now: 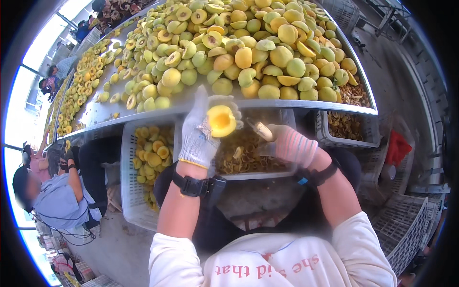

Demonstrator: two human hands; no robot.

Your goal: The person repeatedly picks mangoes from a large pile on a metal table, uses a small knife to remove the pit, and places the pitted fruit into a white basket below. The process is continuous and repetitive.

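My left hand [200,129], in a white knit glove, holds a yellow peach half [221,120] with its hollowed cut face turned up. The thumb is stretched out and the fingers curl behind the fruit. In a pink-and-grey striped glove, my right hand [292,143] is closed on a small pitting tool [263,131] with a pale handle; its tip points toward the peach half but stays apart from it. Below both hands, a white crate [258,176] contains brownish ring-shaped scraps. A second white crate [128,191], left of it, holds hollowed yellow peach halves [154,154].
Heaped peach halves [239,57] cover much of the metal table [191,98] ahead. Pits [354,95] lie at its right corner, above a crate of pits [344,125]. A co-worker [62,191] sits at the left. Stacked grey crates [401,225] stand at the right.
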